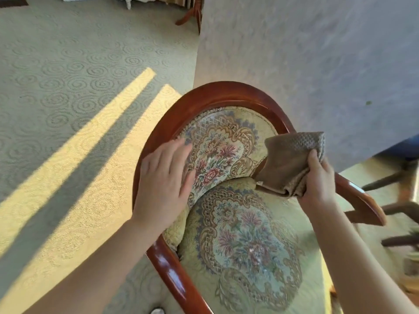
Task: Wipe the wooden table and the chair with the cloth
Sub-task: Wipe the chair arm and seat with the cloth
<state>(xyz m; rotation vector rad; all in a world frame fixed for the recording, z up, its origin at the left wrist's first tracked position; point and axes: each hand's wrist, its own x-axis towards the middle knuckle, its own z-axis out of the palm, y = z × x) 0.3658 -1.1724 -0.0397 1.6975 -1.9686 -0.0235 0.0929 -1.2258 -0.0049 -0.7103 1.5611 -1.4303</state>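
Note:
A chair (217, 96) with a glossy reddish-brown curved wooden frame and floral tapestry padding fills the lower middle of the head view. My left hand (163, 177) lies flat, fingers apart, on the left side of the chair's backrest, over frame and padding. My right hand (317, 177) grips a folded brown waffle-textured cloth (290, 162) pressed against the right side of the wooden frame. The frame under the cloth is hidden. No wooden table top is identifiable in view.
A pale wall (306, 53) corner stands just behind the chair. Beige swirl-patterned carpet (68, 87) with sunlit stripes spreads to the left. Dark wooden furniture legs (399, 207) stand at the right edge, and another reddish leg (192, 14) shows at the top.

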